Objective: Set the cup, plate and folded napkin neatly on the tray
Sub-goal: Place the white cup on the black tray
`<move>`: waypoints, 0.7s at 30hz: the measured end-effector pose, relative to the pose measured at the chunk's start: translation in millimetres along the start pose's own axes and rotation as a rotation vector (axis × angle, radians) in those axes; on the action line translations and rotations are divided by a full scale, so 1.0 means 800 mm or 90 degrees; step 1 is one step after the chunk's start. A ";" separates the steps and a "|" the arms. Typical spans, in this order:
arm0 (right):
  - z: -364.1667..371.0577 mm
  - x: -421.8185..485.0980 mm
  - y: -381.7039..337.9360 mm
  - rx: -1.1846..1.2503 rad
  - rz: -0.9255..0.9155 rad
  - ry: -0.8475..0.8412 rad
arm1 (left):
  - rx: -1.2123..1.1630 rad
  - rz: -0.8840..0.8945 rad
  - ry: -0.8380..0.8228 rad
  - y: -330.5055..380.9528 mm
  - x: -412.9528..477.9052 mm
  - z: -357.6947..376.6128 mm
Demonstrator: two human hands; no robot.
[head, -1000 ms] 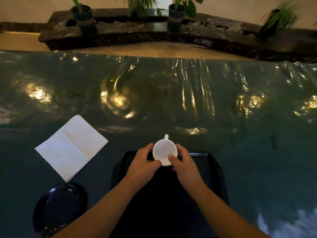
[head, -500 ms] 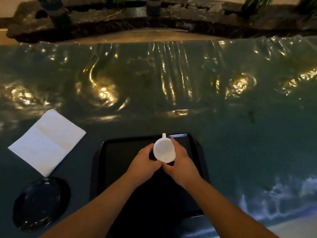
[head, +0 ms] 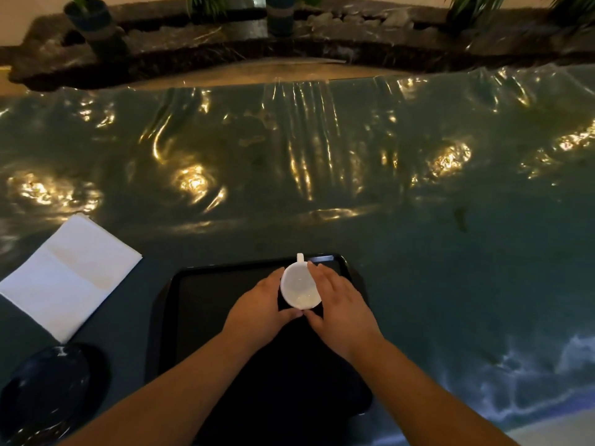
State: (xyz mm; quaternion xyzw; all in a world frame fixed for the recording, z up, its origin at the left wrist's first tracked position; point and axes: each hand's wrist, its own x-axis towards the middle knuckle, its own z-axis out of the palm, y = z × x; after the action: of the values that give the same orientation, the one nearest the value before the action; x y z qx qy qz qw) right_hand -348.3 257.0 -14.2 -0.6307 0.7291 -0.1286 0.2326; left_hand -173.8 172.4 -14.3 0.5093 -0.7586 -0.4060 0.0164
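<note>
A white cup stands upright near the far right corner of the black tray, its handle pointing away from me. My left hand cups its left side and my right hand wraps its right side. A white folded napkin lies on the table to the left of the tray. A dark plate sits at the near left, below the napkin.
The table wears a shiny, wrinkled green plastic cover with bright light glare. Beyond its far edge runs a dark stone ledge with potted plants. Open cloth lies right of the tray.
Both hands have carried the cup a little further onto the tray's far right part. The view has shifted, so napkin and plate sit further left in frame.
</note>
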 end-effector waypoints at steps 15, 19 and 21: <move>-0.033 0.002 0.055 -0.027 -0.001 -0.002 | 0.034 -0.015 -0.023 0.040 0.026 0.030; -0.043 -0.002 0.064 -0.018 0.007 -0.015 | 0.097 -0.003 -0.063 0.058 0.030 0.026; -0.050 -0.006 0.067 -0.024 0.007 -0.018 | 0.150 0.009 -0.076 0.067 0.030 0.015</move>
State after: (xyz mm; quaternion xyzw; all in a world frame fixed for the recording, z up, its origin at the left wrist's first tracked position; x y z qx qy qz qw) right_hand -414.2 266.3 -5.0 -0.6327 0.7315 -0.1045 0.2318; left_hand -231.1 169.3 2.0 0.4769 -0.8045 -0.3435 -0.0860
